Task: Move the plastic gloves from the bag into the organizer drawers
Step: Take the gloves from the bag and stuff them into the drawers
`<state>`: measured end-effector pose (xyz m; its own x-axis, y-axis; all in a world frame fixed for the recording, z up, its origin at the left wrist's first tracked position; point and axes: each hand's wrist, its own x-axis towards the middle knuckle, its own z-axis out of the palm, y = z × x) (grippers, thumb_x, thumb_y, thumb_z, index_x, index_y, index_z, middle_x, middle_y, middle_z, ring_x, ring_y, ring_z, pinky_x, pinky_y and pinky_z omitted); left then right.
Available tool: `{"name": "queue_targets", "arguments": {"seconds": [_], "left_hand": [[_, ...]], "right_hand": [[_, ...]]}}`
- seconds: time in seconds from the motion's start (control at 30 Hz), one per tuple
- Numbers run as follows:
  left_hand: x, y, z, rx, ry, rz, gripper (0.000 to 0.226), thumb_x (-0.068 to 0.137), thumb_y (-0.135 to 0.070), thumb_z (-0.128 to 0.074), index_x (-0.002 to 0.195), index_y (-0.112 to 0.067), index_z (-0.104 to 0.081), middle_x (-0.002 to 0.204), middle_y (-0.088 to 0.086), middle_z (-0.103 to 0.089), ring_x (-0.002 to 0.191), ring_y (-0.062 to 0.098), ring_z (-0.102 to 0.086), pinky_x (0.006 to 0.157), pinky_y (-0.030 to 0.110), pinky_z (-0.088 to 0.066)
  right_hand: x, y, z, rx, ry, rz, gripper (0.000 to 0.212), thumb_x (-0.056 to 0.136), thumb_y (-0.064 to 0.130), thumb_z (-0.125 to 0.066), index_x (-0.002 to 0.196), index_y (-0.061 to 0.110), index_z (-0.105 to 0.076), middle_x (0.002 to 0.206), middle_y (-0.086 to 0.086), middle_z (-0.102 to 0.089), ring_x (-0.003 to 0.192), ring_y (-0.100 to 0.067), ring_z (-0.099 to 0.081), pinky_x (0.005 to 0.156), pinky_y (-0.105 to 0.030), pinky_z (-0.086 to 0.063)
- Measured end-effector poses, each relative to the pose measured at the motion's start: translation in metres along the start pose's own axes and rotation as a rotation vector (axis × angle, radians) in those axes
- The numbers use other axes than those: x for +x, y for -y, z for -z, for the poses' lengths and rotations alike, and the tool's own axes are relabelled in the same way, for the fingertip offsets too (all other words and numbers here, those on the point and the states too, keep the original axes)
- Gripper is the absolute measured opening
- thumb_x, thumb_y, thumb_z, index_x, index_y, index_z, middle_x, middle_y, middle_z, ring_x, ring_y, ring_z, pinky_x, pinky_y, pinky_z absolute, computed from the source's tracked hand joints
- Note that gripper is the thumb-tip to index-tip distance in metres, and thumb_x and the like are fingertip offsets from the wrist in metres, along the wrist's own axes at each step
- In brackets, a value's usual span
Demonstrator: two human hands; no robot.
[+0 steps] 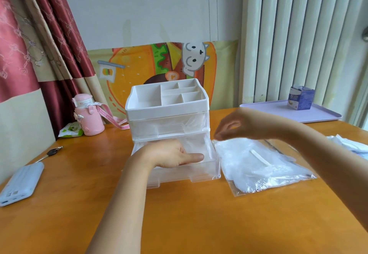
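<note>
A white organizer [167, 110] with open top compartments stands mid-table. Its upper clear drawer [169, 126] is closed and its lower clear drawer [185, 178] is pulled out toward me. My left hand [171, 156] lies flat inside the lower drawer, fingers straight and thumb pointing right, resting on thin clear plastic there. To the right of the drawer lies the clear bag [258, 166] holding a stack of whitish plastic gloves. My right hand [233, 126] hovers over the bag's far left corner, its fingertips pinched together on a glove edge; this hand is blurred.
A pink bottle [88, 116] with a strap, a green wipes packet [71, 130], keys [52, 152] and a pale blue power bank [20, 184] sit at the left. A lilac tray [318, 114] carries a small blue box [301, 98] at back right. More white plastic [350, 144] lies at the right edge.
</note>
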<state>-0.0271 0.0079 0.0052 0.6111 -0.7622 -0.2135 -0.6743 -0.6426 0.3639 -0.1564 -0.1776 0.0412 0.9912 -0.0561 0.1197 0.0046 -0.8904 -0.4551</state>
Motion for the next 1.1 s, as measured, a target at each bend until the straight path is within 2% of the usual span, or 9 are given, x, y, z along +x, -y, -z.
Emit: {"name": "queue_targets", "arguments": {"seconds": [0.1,0.27,0.37,0.43,0.6,0.7,0.77,0.9,1.1], "left_hand": [[-0.003,-0.010,-0.001,-0.106,-0.145,-0.077,0.050,0.079,-0.071,-0.054,0.077,-0.022,-0.065,0.079,-0.004,-0.059,0.075,0.011,-0.056,0.077,0.028,-0.041],[-0.016,-0.072,-0.022,-0.266,-0.552,-0.367,0.018,0.091,-0.041,-0.060,0.098,-0.028,-0.070,0.104,-0.016,-0.065,0.094,-0.006,-0.055,0.080,0.012,-0.042],[-0.002,-0.102,-0.057,-0.237,-0.421,-0.471,0.022,0.092,-0.036,-0.060,0.109,-0.027,-0.068,0.116,-0.016,-0.061,0.089,-0.010,-0.049,0.077,0.000,-0.032],[0.016,-0.116,-0.082,-0.191,-0.324,-0.484,0.032,0.092,-0.036,-0.060,0.122,-0.024,-0.063,0.129,-0.013,-0.056,0.110,-0.005,-0.048,0.086,-0.002,-0.025],[0.061,-0.137,-0.124,-0.129,-0.159,-0.373,0.058,0.097,-0.039,-0.052,0.147,-0.015,-0.037,0.155,0.000,-0.031,0.143,0.010,-0.025,0.111,0.017,-0.016],[0.084,-0.143,-0.140,-0.046,-0.114,-0.231,0.067,0.099,-0.049,-0.040,0.153,-0.015,-0.020,0.161,0.004,-0.013,0.148,0.018,-0.008,0.120,0.037,-0.006],[0.094,-0.143,-0.148,-0.027,-0.068,-0.131,0.071,0.099,-0.055,-0.031,0.155,-0.017,-0.010,0.162,0.005,-0.002,0.149,0.024,0.002,0.119,0.048,0.001],[0.103,-0.139,-0.164,0.057,-0.024,-0.059,0.077,0.096,-0.063,-0.021,0.155,-0.019,0.000,0.162,0.007,0.009,0.147,0.028,0.015,0.115,0.054,0.012],[0.104,-0.131,-0.171,0.093,-0.024,-0.063,0.085,0.089,-0.073,-0.015,0.155,-0.022,0.003,0.161,0.005,0.014,0.146,0.026,0.019,0.112,0.055,0.017]], "right_hand": [[-0.023,-0.038,0.013,-0.002,-0.113,-0.148,0.020,0.081,0.050,-0.065,0.090,0.034,-0.074,0.087,0.023,-0.071,0.080,0.010,-0.064,0.080,-0.020,-0.050],[-0.052,-0.119,0.009,-0.018,-0.174,-0.435,0.018,0.084,0.035,-0.070,0.096,0.023,-0.074,0.097,0.009,-0.072,0.088,-0.008,-0.065,0.083,-0.027,-0.049],[-0.061,-0.160,-0.004,-0.069,-0.186,-0.603,0.027,0.087,0.028,-0.067,0.110,0.015,-0.070,0.114,-0.001,-0.068,0.100,-0.020,-0.061,0.090,-0.030,-0.046],[-0.067,-0.180,-0.016,-0.070,-0.209,-0.691,0.028,0.092,0.021,-0.059,0.118,0.012,-0.066,0.123,-0.005,-0.064,0.111,-0.023,-0.058,0.094,-0.029,-0.042],[-0.074,-0.206,-0.040,-0.059,-0.286,-0.766,0.037,0.095,0.009,-0.043,0.129,0.013,-0.058,0.119,-0.006,-0.062,0.103,-0.025,-0.058,0.079,-0.023,-0.043],[-0.075,-0.218,-0.041,-0.084,-0.226,-0.741,0.037,0.095,0.013,-0.044,0.129,0.018,-0.058,0.127,-0.011,-0.055,0.110,-0.027,-0.054,0.090,-0.027,-0.041],[-0.075,-0.221,-0.039,-0.048,-0.174,-0.714,0.032,0.095,0.023,-0.050,0.126,0.024,-0.060,0.122,-0.008,-0.052,0.102,-0.023,-0.056,0.084,-0.025,-0.045],[-0.076,-0.223,-0.037,0.182,-0.261,-0.675,0.011,0.089,0.026,-0.066,0.098,0.026,-0.071,0.082,0.004,-0.063,0.061,-0.009,-0.053,0.044,-0.010,-0.037],[-0.072,-0.224,-0.044,0.101,-0.360,-0.701,0.005,0.085,0.021,-0.070,0.083,0.017,-0.072,0.067,0.009,-0.061,0.059,-0.006,-0.053,0.045,-0.014,-0.036]]}}
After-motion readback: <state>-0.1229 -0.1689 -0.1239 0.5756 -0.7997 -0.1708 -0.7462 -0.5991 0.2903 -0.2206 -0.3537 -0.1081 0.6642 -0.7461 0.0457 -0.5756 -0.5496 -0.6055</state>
